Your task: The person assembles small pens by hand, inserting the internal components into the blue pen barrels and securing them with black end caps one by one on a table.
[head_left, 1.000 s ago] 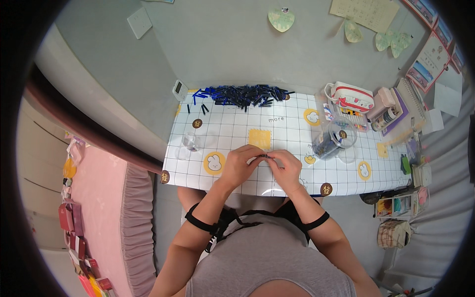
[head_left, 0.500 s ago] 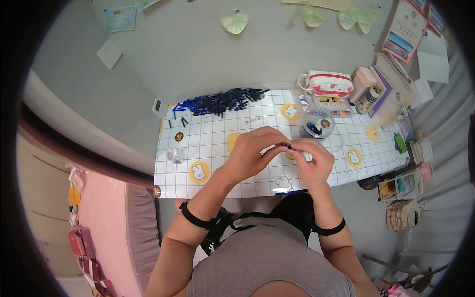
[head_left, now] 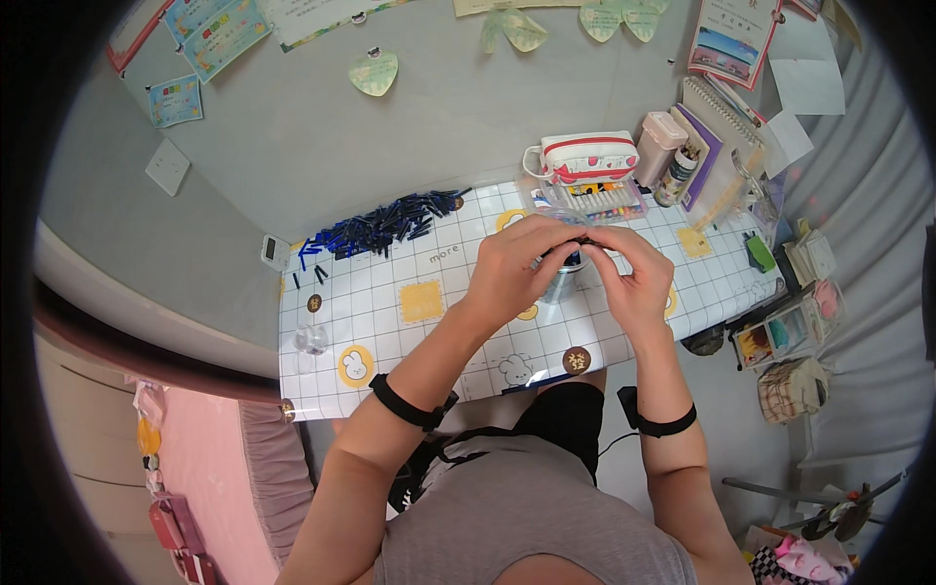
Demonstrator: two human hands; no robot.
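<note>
My left hand (head_left: 514, 265) and my right hand (head_left: 636, 278) meet fingertip to fingertip over the table. Pinched between them is a small dark tube (head_left: 586, 241), mostly covered by the fingers. Just beneath the hands stands a clear round container (head_left: 561, 287), partly hidden, with dark blue pieces inside. Toward the back left lies a heap of small dark blue and black tubes (head_left: 382, 226), with several loose ones beside it.
A grid-patterned cover (head_left: 458, 346) lies over the table. At its back stand a white and red pencil case (head_left: 588, 158), a pink box (head_left: 660, 144), a dark bottle (head_left: 677, 178) and notebooks (head_left: 717, 122). A small clear container (head_left: 311, 339) sits at the left.
Both hands have risen slightly away from me, now over the clear container and still pinching the small dark tube. The whole view has shifted, so the table appears farther left.
</note>
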